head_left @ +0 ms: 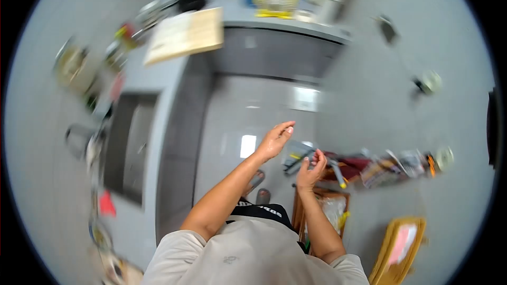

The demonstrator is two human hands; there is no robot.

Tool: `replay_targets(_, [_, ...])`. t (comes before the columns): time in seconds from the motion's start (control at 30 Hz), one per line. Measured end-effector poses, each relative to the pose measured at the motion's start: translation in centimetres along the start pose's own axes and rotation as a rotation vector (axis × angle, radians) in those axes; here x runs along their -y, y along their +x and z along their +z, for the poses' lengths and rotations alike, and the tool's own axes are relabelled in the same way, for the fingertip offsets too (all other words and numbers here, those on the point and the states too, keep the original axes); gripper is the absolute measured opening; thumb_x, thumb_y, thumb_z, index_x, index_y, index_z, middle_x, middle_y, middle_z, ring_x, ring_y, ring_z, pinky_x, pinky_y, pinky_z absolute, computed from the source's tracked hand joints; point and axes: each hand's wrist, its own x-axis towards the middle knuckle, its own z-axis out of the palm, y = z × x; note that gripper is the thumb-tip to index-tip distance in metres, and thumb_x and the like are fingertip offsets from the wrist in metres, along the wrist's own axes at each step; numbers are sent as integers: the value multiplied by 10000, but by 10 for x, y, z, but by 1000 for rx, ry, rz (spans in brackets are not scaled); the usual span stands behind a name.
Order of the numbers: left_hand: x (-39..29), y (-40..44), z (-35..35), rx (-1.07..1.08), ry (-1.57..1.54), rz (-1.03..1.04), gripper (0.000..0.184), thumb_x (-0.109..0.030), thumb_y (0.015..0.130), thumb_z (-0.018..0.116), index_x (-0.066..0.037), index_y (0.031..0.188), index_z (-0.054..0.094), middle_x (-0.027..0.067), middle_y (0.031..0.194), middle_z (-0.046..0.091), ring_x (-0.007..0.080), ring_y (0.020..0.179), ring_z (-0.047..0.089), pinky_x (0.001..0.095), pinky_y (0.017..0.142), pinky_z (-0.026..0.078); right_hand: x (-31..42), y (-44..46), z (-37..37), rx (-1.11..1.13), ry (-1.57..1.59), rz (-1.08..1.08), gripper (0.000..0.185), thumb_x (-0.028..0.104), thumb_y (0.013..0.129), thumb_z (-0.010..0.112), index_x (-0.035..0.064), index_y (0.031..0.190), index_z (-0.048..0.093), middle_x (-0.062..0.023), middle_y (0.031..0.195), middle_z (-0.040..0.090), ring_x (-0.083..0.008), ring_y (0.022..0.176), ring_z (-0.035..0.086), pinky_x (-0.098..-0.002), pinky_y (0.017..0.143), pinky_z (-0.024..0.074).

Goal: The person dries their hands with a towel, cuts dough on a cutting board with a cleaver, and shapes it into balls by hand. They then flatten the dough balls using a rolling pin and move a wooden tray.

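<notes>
My left hand (275, 141) hangs in the air over the tiled floor (227, 126), its fingers stretched forward with nothing in them. To its right and a little lower, my right hand (310, 173) is raised with thumb and fingers apart, also holding nothing. Nearest to my right hand are a dark red bag (346, 170) on the right side and a grey handle-like piece with a yellow tip (338, 174). Below that hand stands a brown wooden rack (342, 198) with a clear plastic bag (332, 211) in it. Motion blurs much of the scene.
A grey counter (166, 82) with a sink (140, 148) runs along the left. A pale wooden board (185, 34) lies at its corner. Further back stands a yellow-framed object (275, 0) among containers. At lower right is a yellow-brown box (397, 250) with pink paper.
</notes>
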Motion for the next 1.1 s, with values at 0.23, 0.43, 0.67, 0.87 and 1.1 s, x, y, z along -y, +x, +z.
replay_targets(0.23, [20, -280, -179, -778, -3, -148, 478, -391, 1145, 536, -77, 1501, 598, 96, 1412, 674, 166, 1170, 668, 346, 983, 556, 129, -147, 130, 709, 347, -317, 364, -13, 934, 632, 30, 1295, 636, -132, 1228, 648, -268, 1059, 630, -387, 885, 514])
replay_targets(0.43, [38, -543, -213, -1298, -80, -123, 486, -417, 1125, 576, -105, 1497, 600, 98, 1381, 692, 182, 1136, 703, 352, 935, 568, 245, -352, 134, 1198, 577, -566, 305, -39, 941, 625, 32, 1236, 657, -122, 1190, 654, -251, 987, 641, -367, 842, 533])
replay_targets(0.67, [89, -813, -197, -1639, -196, -73, 491, -418, 1101, 624, -83, 1460, 620, 56, 1254, 693, 155, 1059, 697, 335, 879, 563, 312, -591, 78, 1595, 737, -716, 281, -76, 945, 617, 35, 1196, 678, -106, 1143, 640, -194, 897, 627, -318, 759, 561])
replay_targets(0.87, [119, -995, -198, -1822, -232, -98, 454, -353, 1101, 640, -87, 1468, 620, 56, 1236, 686, 147, 1047, 698, 312, 864, 563, 361, -760, 42, 1843, 732, -742, 277, -81, 938, 633, 55, 1170, 698, -119, 1188, 655, -208, 876, 674, -318, 771, 575])
replay_targets(1.1, [123, -1140, -200, -2100, -294, -119, 420, -301, 1099, 663, -28, 1417, 648, 73, 1135, 684, 142, 941, 686, 284, 830, 553, 425, -928, 33, 2064, 788, -834, 270, -65, 926, 644, 69, 1150, 711, -110, 1164, 682, -238, 890, 700, -336, 767, 574])
